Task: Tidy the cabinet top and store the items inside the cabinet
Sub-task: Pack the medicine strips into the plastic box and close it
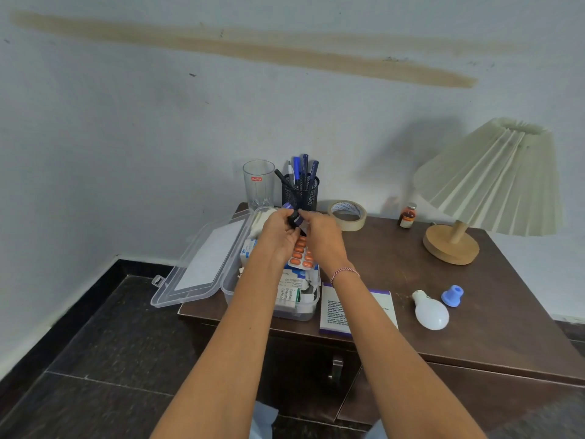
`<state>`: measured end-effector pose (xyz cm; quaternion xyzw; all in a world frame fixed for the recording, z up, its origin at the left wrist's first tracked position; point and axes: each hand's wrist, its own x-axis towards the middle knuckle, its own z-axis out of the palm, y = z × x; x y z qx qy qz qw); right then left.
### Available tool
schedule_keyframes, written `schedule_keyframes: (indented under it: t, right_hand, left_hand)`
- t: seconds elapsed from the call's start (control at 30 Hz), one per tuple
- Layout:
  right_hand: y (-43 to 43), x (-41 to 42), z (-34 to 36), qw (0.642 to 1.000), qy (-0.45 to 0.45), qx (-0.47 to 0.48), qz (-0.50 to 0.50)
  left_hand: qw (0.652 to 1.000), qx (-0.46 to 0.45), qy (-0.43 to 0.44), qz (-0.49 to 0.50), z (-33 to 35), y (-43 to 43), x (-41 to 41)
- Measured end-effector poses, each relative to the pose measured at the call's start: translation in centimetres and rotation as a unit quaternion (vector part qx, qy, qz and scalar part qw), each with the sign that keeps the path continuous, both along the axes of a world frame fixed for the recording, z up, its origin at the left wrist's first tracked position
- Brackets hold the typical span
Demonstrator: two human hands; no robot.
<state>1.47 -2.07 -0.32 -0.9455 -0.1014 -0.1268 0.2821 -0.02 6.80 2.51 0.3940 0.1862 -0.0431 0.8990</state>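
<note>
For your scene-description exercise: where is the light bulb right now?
The light bulb lies on the cabinet top, front right, beside a small blue cap and right of a printed box.

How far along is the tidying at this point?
Early. Medicines already fill the open clear box. Both hands, left and right, hold a small dark item above it. Bulb, tape roll, brown bottle and leaflet remain on the cabinet top.
</note>
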Motion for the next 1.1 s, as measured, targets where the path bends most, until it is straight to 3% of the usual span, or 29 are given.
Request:
schedule_keyframes:
  t: [0.4,0.6,0.87,1.1]
  right_hand:
    - [0.1,0.8,-0.1,0.997,0.065,-0.043,-0.026]
    - [-0.8,0.5,0.0,0.998,0.052,0.008,-0.018]
    - [-2.6,-0.2,1.0,0.996,0.008,0.080,-0.040]
    - [-5.3,-1.5,1.9,0.984,-0.021,0.158,-0.079]
  left_hand:
    - [0.999,-0.028,-0.003,-0.023,0.9,0.7,-0.3]
    - [0.999,-0.031,0.010,-0.041,1.3,0.4,-0.7]
    - [0.996,0.070,0.015,-0.058,1.3,-0.9,-0.4]
    - [0.992,0.089,-0.013,-0.084,1.3,-3.0,-0.6]
